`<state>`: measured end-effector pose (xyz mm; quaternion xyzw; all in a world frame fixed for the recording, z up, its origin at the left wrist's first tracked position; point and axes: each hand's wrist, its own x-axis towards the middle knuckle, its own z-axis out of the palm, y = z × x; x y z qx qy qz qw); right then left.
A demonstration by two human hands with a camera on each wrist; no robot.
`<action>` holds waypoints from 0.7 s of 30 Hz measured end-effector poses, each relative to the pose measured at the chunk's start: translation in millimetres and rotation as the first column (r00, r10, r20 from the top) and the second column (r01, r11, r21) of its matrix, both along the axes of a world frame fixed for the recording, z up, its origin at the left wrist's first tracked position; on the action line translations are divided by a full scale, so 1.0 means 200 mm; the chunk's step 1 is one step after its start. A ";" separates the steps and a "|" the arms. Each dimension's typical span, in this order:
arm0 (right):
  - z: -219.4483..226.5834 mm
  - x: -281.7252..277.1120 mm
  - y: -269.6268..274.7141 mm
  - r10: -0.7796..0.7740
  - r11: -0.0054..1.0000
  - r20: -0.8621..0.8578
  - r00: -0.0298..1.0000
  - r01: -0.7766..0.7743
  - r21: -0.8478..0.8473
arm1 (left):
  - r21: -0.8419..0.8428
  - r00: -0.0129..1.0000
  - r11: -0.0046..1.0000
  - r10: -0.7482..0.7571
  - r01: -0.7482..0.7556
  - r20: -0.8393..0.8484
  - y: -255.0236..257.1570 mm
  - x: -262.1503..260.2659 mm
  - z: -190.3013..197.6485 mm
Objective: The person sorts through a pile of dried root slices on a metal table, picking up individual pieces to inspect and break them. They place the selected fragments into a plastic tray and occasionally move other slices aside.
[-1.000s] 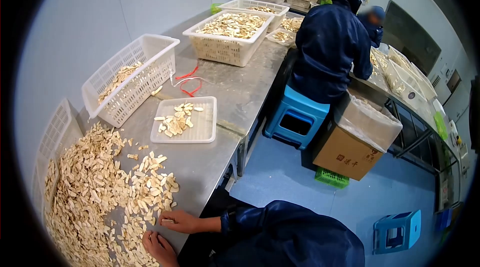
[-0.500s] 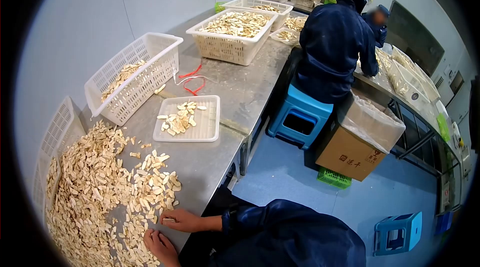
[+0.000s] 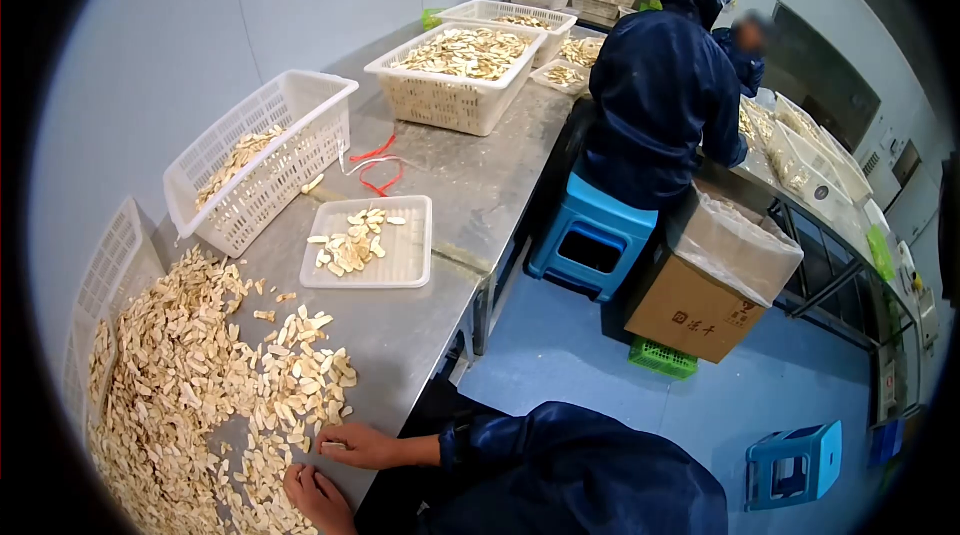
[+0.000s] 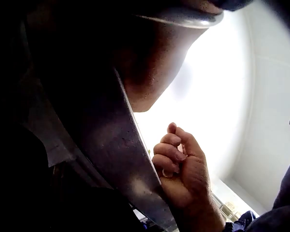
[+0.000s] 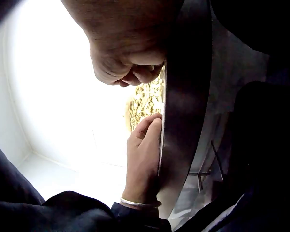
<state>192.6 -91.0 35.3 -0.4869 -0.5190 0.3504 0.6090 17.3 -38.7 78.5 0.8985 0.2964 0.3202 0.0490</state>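
Note:
In the head view, my right hand [image 3: 358, 446] rests at the edge of a spread of pale dried slices [image 3: 180, 375], its curled fingers holding one slice [image 3: 334, 445]. My left hand [image 3: 320, 500] lies just below it, fingers loosely bent at the slices; nothing shows in its grasp. The left wrist view shows my right hand [image 4: 186, 166] with curled fingers by the metal table edge [image 4: 128, 145]. In the right wrist view my left hand [image 5: 142, 159], with a white band at the wrist, faces the near right hand [image 5: 123, 60]. A shallow tray [image 3: 408, 260] holds several slices.
Beyond the pile stand a slotted basket [image 3: 290, 170] and a fuller basket [image 3: 440, 100]. A red cord [image 3: 378, 175] lies on the table. Across the aisle, a person [image 3: 655, 95] sits on a blue stool [image 3: 600, 225], beside a lined carton [image 3: 695, 305].
The head view shifted slightly right and back. Both hands keep nearly the same place, the right still gripping its slice. The person in the background leans and moves an arm a little.

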 end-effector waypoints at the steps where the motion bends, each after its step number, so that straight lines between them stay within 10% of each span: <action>1: 0.02 0.01 -0.01 0.000 1.000 0.006 1.000 0.000 -0.023 | 0.006 1.000 1.000 -0.002 0.002 0.004 0.00 0.00 0.00; 9: 0.03 0.00 -0.01 -0.038 0.999 -0.008 0.999 0.038 0.000 | 0.002 0.999 1.000 0.031 -0.031 -0.032 -0.01 -0.01 0.01; 16: 0.27 0.36 -0.15 -0.066 0.993 -0.546 0.835 0.002 -0.117 | 0.121 0.995 0.990 0.060 -0.069 0.080 0.05 -0.07 -0.05; 21: 0.42 0.67 -0.34 -0.374 0.917 -0.631 0.679 0.374 -0.141 | -0.416 0.908 0.871 0.368 -0.261 0.202 0.07 -0.08 0.11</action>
